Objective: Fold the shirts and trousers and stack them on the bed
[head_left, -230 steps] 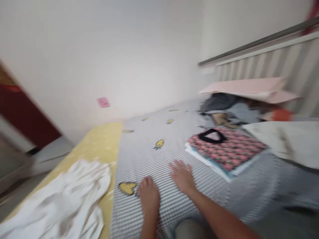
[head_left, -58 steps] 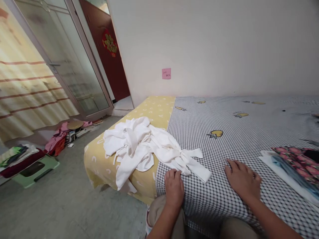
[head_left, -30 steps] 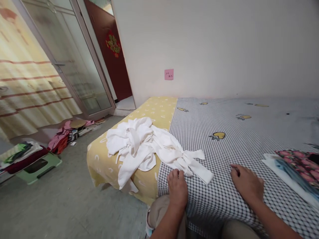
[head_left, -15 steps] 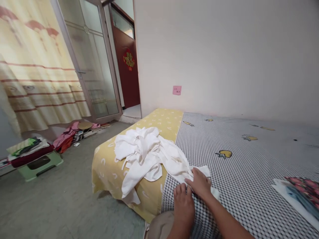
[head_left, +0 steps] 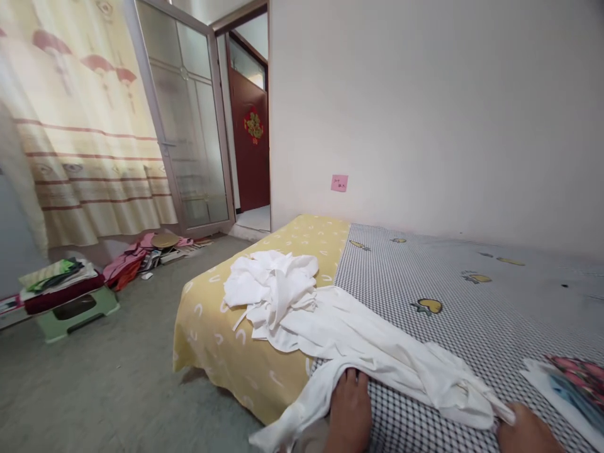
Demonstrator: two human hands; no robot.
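Observation:
A crumpled white garment lies stretched across the bed, its bunched part on the yellow sheet and a long part reaching right over the checked sheet. My right hand, at the lower right, is closed on the garment's narrow end. At the bottom middle is my left hand, its fingers together at the garment's near edge, their tips partly covered by the cloth. From there a loose strip of it drapes down to the lower left, over the bed's edge.
The bed has a yellow sheet and a checked sheet. Folded clothes lie at the right. On the floor to the left stand a green stool bearing cloths and a pile of things. A wall borders the bed.
My right hand has moved right and toward me, drawing the garment's end out across the checked sheet. My left hand has stayed nearly in place. The view has shifted slightly.

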